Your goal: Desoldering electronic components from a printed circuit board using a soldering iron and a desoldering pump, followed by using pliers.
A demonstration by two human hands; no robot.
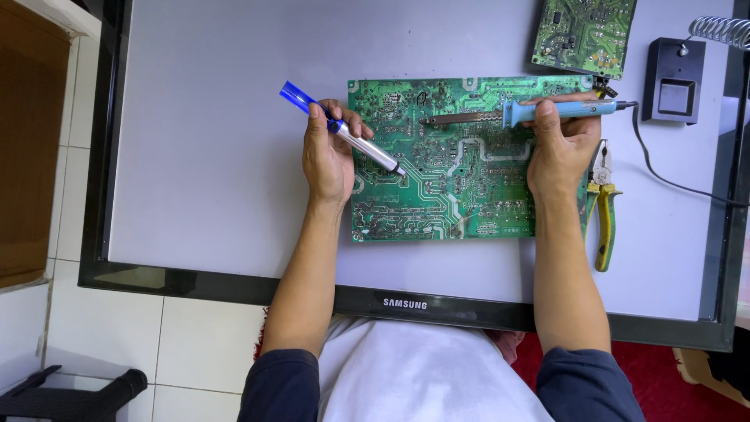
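A: Logging hand positions from the head view. Left hand point(328, 156) is closed around a desoldering pump point(344, 129), silver barrel with a blue plunger end; the nozzle points down and to the right, touching the large green circuit board point(461, 195).

B: And the other hand?

A: Right hand point(558, 144) is wrapped around the blue handle of a soldering iron point(516, 115). Iron lies nearly level across the top part of the board, metal shaft pointing left, its black cord point(664, 176) running off to the right.

B: Board location?

A: Flat, solder side up, on the pale screen of a flat display point(219, 172) lying face-up, between the two hands.

B: Surroundings?

A: Yellow-handled pliers point(603, 211) lie just beside the right wrist. A second, smaller green board point(584, 35) sits at the top edge, near a black iron stand point(673, 78) with a coiled holder.
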